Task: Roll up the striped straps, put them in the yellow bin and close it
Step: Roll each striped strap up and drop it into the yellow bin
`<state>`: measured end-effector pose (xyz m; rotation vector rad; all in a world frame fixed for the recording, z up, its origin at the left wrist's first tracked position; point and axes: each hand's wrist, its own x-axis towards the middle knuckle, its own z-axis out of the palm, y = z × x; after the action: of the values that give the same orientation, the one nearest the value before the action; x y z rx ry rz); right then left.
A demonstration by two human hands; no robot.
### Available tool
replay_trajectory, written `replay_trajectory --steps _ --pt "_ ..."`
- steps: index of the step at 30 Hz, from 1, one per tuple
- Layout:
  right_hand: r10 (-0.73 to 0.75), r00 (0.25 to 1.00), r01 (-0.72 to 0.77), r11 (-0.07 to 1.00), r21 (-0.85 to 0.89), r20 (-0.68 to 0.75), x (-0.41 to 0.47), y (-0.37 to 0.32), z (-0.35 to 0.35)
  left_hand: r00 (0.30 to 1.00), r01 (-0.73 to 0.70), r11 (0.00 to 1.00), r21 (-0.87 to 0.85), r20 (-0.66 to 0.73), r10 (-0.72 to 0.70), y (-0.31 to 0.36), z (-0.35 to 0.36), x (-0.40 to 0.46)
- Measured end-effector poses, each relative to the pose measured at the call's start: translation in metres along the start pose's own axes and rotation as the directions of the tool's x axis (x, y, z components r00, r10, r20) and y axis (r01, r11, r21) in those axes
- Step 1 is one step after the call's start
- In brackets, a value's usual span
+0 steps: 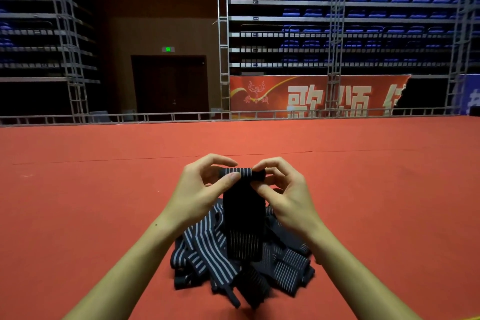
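Nearest you, at 6 o'clock: a loose heap of navy white-striped elastic straps (241, 265) on the red carpeted floor (78, 202), awaiting rolling. Above it, your left hand (200, 189) and right hand (283, 195) each pinch one end of a started roll (242, 173), its tail hanging free for winding. At 12 o'clock: grey railing (130, 117). Yellow bin: not visible.

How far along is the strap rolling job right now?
Nothing looks finished. The left hand and right hand pinch the rolled top of one dark striped fabric strap. A loose heap of striped straps waits on the red carpet. No bin in view.
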<state>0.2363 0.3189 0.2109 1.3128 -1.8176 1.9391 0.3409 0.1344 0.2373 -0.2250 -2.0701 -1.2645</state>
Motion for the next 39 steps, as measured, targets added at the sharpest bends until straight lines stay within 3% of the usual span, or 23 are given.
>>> replay_trajectory --steps 8,14,19,30,39 --pt "0.108 0.994 -0.109 0.991 0.072 0.020 0.017 0.007 -0.009 1.000 -0.023 1.000 -0.001 0.002 0.023 -0.013 0.003 0.025" --pt "0.062 0.998 -0.062 0.996 0.063 0.003 0.032 0.011 -0.010 0.999 -0.033 0.999 0.026 -0.005 0.033 -0.021 0.001 0.035" --pt "0.025 1.000 -0.025 1.000 0.000 -0.001 0.038 0.020 -0.010 0.996 0.074 0.997 -0.023 0.044 -0.073 -0.022 0.002 0.037" --pt "0.115 0.993 -0.115 0.993 0.017 0.040 0.032 0.025 -0.014 0.999 0.009 1.000 -0.019 0.037 -0.009 -0.030 0.007 0.040" --pt "0.056 0.997 -0.057 0.998 0.010 0.059 0.038 0.025 -0.020 0.997 -0.008 0.999 -0.041 0.081 0.011 -0.029 0.007 0.038"
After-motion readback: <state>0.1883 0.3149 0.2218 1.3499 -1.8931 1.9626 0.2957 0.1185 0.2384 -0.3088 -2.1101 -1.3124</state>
